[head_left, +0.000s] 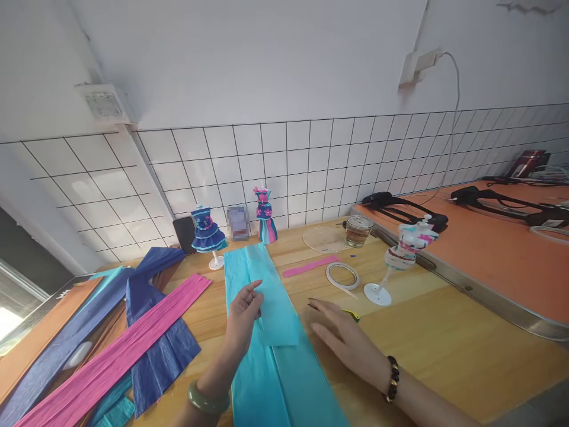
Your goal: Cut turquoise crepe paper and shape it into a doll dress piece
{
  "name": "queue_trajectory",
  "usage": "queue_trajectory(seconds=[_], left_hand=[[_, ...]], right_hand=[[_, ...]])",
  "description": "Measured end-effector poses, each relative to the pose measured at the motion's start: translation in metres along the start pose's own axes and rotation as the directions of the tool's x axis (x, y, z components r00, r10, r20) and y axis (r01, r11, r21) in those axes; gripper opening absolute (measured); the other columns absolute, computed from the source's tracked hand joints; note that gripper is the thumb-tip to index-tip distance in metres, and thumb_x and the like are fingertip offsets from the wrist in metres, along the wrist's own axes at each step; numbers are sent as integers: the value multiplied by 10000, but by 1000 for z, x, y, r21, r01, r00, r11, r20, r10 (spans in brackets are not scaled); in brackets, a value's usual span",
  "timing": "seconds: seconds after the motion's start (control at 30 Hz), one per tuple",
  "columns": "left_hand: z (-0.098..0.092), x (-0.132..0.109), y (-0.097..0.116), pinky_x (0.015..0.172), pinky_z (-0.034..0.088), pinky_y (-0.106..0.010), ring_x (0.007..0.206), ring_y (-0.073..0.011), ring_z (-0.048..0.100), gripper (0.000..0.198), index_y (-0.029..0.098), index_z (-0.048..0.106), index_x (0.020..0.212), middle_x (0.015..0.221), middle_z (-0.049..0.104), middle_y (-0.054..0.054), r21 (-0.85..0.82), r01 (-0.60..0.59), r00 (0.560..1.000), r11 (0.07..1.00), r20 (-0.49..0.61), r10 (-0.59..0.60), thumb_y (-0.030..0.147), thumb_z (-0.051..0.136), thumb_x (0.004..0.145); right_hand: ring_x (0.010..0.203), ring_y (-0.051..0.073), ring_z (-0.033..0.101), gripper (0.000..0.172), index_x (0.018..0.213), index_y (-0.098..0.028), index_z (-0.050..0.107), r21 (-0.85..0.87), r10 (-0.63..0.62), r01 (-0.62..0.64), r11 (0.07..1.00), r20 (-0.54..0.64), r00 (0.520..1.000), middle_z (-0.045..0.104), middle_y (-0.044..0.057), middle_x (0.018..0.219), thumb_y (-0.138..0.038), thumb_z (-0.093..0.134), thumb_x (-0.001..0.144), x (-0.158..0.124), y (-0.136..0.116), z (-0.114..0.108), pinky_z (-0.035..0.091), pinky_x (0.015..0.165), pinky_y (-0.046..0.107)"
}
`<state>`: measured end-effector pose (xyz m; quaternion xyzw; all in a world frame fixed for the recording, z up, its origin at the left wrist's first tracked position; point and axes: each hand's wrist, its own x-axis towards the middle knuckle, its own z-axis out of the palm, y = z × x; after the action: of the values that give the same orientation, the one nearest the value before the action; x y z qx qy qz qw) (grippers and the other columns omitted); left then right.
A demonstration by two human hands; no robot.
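Note:
A long strip of turquoise crepe paper (267, 367) runs down the middle of the wooden table (444, 350). My left hand (242, 320) pinches the edge of a folded-over flap of that paper, with a green bangle on its wrist. My right hand (340, 335) lies flat and open on the wood just right of the strip, fingers stretched toward the paper; a dark bead bracelet is on the wrist. A yellow-handled tool (353, 315) lies partly hidden behind that hand.
Pink (128, 350), dark blue (155, 344) and orange crepe strips lie at left. A tape roll (342, 276), pink strip (310, 267), glass (358, 230) and three small dress mannequins (402, 258) (207, 232) (265, 216) stand behind. An orange mat (489, 249) with black straps is at right.

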<state>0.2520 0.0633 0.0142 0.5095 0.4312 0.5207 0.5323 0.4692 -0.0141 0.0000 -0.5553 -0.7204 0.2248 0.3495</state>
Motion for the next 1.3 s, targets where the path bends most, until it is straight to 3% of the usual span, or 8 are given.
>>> queue_trajectory(seconds=[0.17,0.23,0.3,0.4,0.6,0.7,1.03,1.3], left_hand=[[4,-5,17,505,384,-190,553,-71,464,405,182,563,1060,640,460,58,-267,54,998,962,-2,-57,315,679,695],[2,-6,22,502,400,-187,541,-67,481,409,177,561,1052,629,485,61,-305,47,998,951,-23,-57,289,697,683],[0,-8,26,486,402,-177,514,-63,489,393,184,560,1027,597,500,71,-347,29,996,938,-67,-56,253,712,671],[-1,-13,24,539,453,-200,557,-90,561,243,182,565,893,622,577,45,-469,67,986,881,-104,-130,255,691,698],[15,-31,3,662,514,-284,760,-203,655,368,124,597,849,790,684,-105,-476,479,877,738,219,-427,483,540,793],[21,-35,-3,673,519,-302,802,-222,656,305,112,611,962,864,693,-122,-419,433,898,798,272,-345,359,607,782],[7,-28,-7,733,541,-306,856,-224,657,244,120,646,947,932,699,-103,-490,321,942,810,77,-327,258,660,747],[5,-27,-8,850,515,-374,953,-228,628,155,106,632,929,1044,665,-124,-599,242,945,764,-33,-325,159,599,786]], right_hand=[[1173,246,443,842,1363,-220,312,532,83,-159,832,164,983,492,125,1265,-332,728,640,17,-26,22,378,947,394],[918,185,546,810,1349,-216,338,575,102,-177,799,160,982,595,41,929,-279,722,639,27,-27,29,428,824,337],[647,110,489,767,1337,-195,352,626,92,-195,755,194,977,467,-61,654,-250,698,655,36,-26,32,423,655,262],[506,55,365,757,1330,-181,341,685,79,-248,685,268,960,361,-91,628,-256,685,659,45,-26,29,329,494,204],[546,73,440,726,1304,-168,341,686,104,-285,669,293,951,471,-59,686,-276,677,669,53,-16,32,355,499,211],[531,77,422,708,1303,-153,346,674,107,-280,683,288,952,432,-77,630,-282,664,684,52,-10,35,347,487,209],[511,101,416,783,1350,-161,327,583,124,-339,739,377,918,394,-89,570,-289,679,662,43,-10,31,370,473,226],[577,132,545,709,1289,-116,368,703,248,-344,623,240,939,595,-37,654,-346,661,685,55,-1,27,450,550,272]])
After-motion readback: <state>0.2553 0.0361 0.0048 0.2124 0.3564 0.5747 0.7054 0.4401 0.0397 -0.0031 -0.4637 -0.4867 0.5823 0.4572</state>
